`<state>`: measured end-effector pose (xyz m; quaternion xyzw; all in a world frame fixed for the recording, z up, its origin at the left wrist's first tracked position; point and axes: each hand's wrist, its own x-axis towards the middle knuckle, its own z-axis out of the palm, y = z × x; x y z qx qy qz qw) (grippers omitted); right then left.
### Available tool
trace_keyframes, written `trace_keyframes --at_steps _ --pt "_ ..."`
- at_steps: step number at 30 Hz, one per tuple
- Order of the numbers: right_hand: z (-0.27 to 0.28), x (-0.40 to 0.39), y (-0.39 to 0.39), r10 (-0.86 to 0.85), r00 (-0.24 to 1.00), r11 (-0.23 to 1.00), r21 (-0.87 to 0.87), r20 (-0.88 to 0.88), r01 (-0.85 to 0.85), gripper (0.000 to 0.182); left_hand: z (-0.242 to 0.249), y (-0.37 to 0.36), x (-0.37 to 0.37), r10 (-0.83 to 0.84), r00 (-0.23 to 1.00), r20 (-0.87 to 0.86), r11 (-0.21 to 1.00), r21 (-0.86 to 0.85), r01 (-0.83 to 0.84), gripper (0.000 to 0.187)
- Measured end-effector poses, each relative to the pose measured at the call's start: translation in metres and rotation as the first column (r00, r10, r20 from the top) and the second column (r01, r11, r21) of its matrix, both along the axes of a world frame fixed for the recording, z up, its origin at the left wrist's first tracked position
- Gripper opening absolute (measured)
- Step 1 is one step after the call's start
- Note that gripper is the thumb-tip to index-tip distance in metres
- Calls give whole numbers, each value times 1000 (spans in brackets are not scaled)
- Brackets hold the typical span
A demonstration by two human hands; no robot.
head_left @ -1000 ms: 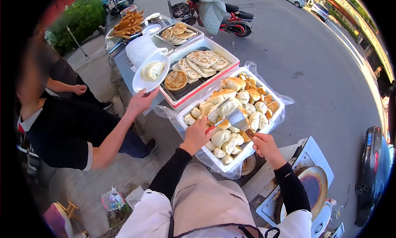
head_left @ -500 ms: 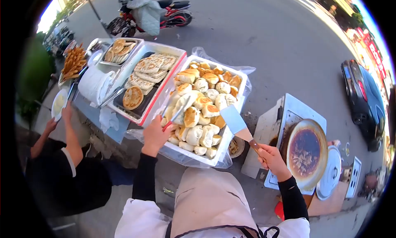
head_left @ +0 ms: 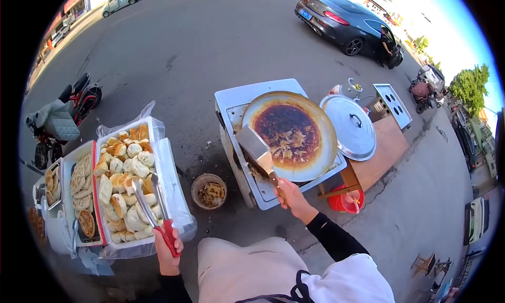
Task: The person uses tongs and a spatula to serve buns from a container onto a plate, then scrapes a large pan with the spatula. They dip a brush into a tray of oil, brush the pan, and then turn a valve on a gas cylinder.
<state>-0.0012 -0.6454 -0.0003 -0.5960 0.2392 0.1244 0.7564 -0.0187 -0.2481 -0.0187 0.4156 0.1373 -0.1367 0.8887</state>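
My left hand [head_left: 169, 249] is closed around the red handles of metal tongs [head_left: 148, 202], whose parted tips lie over the near part of a white box [head_left: 173, 190] of browned and white buns [head_left: 134, 166]. My right hand [head_left: 295, 199] grips the wooden handle of a wide metal spatula [head_left: 254, 146]. Its blade is over the left rim of a large round pan [head_left: 329, 140] holding dark brown liquid and pale scraps. The pan rests on a white stove top [head_left: 231, 100].
Right of the pan, a metal lid [head_left: 350, 127] lies beside a brown board [head_left: 384, 150]. A red bucket [head_left: 344, 200] and a scrap bucket [head_left: 209, 191] stand low. Flatbreads [head_left: 81, 182] are at left. A person [head_left: 387, 42] is by a dark car [head_left: 342, 22].
The view has swung right, toward the pan. The spatula has moved from the buns to the pan's left rim. The tongs remain in my left hand; the co-worker has left the view.
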Motion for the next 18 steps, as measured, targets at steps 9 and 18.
trace_keyframes --at_steps 9,18 --pt "-54 -43 -261 -75 986 956 -270 148 113 18 -25 -264 -45 -21 962 -273 984 -174 -28 43" --pt "-51 -55 -298 -5 996 979 -205 -87 -13 18 -18 -325 -11 -89 967 -237 996 4 93 29"
